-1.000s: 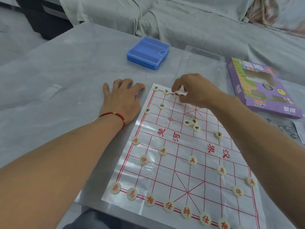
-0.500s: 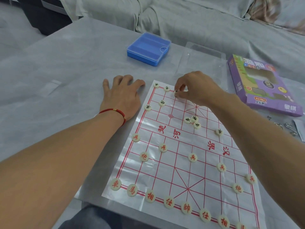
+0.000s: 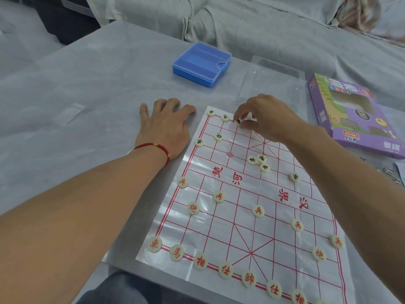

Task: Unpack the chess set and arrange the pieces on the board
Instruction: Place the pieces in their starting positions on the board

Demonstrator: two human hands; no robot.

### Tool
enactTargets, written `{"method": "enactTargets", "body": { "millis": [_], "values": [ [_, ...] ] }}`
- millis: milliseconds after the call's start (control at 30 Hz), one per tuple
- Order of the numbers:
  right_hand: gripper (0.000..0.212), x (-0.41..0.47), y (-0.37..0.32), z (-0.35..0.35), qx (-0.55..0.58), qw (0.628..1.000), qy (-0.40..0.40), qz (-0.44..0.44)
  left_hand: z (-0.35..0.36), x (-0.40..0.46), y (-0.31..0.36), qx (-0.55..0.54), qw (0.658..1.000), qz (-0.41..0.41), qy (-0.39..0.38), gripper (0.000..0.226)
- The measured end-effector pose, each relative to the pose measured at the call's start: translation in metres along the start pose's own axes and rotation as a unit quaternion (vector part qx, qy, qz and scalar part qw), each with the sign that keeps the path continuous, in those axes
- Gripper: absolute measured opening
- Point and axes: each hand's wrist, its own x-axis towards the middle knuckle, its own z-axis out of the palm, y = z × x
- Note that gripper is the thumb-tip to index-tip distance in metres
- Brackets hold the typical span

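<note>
A plastic Chinese chess board sheet [image 3: 236,218] with red lines lies on the grey table. Red-lettered round pieces line its near edge, among them the general [image 3: 248,279]. Black-lettered pieces sit at the far left corner [image 3: 211,112], and three lie in a loose cluster [image 3: 258,162] mid-board. My right hand [image 3: 266,116] pinches a black-lettered piece [image 3: 238,121] on the far edge line. My left hand [image 3: 165,128] rests flat on the table, just left of the board's far corner.
A blue plastic case [image 3: 201,63] stands beyond the hands. A clear lid [image 3: 274,77] lies to its right, and a purple game box [image 3: 352,115] at the right edge. Small metal bits [image 3: 392,172] lie near it. A covered sofa is behind the table.
My right hand has shifted slightly left along the far edge line with the piece in its fingertips. My left hand has stayed flat in place.
</note>
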Motion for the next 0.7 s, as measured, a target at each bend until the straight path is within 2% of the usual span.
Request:
{"method": "enactTargets", "body": {
  "millis": [700],
  "values": [
    [0.023, 0.0009, -0.0004, 0.0007, -0.025, 1.0, -0.009, 0.007, 0.0022, 0.0007, -0.0009, -0.001, 1.0, 0.005, 0.008, 0.041]
  ]
}}
